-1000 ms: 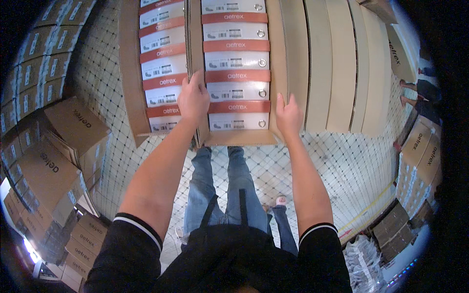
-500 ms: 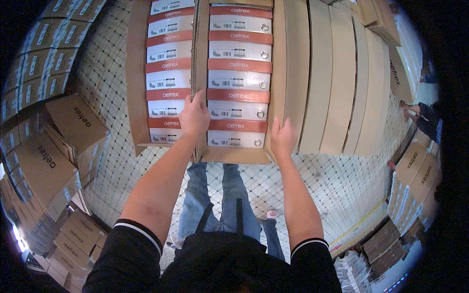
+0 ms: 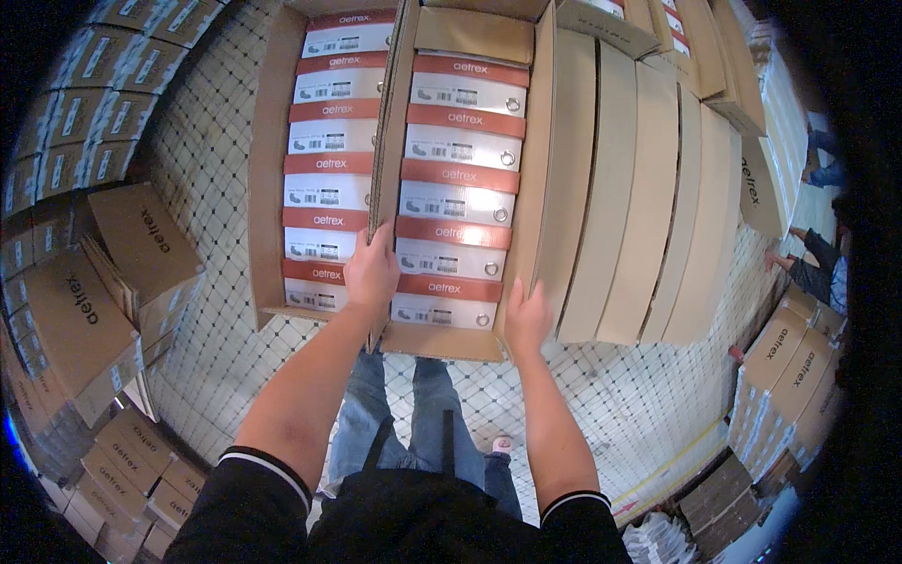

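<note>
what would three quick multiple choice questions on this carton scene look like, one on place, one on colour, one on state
1. Where does the left hand rest?
A. on the cardboard wall between the two rows of boxes
B. on the tiled floor
C. on the loose cartons at far left

2. What colour are the lids of the shoe boxes in the open carton?
A. blue
B. orange-red
C. green

3. In what state is the carton between the hands?
A. taped shut
C. crushed flat
B. open, packed with boxes

Answers:
1 A, the fingers curl over the upright divider flap between the rows.
2 B, each white box end sits under an orange-red lid.
3 B, the box ends show in a full stack, with the right hand on the carton's right wall.
</note>
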